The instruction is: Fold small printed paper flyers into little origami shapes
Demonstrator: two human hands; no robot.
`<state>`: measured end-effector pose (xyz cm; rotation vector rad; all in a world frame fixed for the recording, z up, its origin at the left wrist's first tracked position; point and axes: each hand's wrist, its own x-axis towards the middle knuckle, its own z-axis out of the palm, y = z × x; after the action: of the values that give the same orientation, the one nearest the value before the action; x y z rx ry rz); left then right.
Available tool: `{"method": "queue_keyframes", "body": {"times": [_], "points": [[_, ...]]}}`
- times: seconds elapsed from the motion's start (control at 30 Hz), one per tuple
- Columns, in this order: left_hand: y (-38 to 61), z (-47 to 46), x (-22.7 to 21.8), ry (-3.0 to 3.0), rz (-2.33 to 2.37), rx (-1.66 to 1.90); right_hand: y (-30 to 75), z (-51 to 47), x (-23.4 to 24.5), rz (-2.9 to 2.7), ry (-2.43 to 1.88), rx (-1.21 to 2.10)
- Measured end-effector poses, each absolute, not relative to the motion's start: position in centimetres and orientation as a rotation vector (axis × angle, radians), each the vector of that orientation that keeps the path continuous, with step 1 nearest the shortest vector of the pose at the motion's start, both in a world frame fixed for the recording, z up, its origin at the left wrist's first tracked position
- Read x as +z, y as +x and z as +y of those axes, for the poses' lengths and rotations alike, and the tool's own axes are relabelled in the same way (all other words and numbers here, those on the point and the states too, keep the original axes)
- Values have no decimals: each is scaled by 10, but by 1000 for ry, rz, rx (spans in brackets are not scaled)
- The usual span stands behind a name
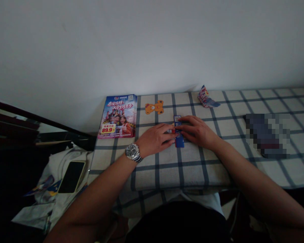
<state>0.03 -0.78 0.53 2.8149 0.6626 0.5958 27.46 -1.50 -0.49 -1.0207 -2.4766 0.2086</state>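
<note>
A narrow folded flyer, mostly blue with a QR code at its far end, lies upright in view on the checked tablecloth. My left hand, a metal watch on its wrist, holds the flyer's left side with fingers bent together. From the right, my right hand has its fingertips on the flyer's upper and middle part. Both hands are closed on it, and their fingers cover part of its print. The thumbs are mostly hidden.
A stack of colourful flyers lies at the table's left, beside a teddy bear shape. A crumpled flyer sits near the wall. Farther right is a dark, pixelated item. A phone rests on a white bag, lower left.
</note>
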Motion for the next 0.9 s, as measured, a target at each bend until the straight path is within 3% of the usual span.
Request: {"method": "queue_keyframes", "body": {"times": [0.9], "points": [[-5, -5, 5, 2830, 766, 630, 279, -19, -1, -2531, -952, 145]]}}
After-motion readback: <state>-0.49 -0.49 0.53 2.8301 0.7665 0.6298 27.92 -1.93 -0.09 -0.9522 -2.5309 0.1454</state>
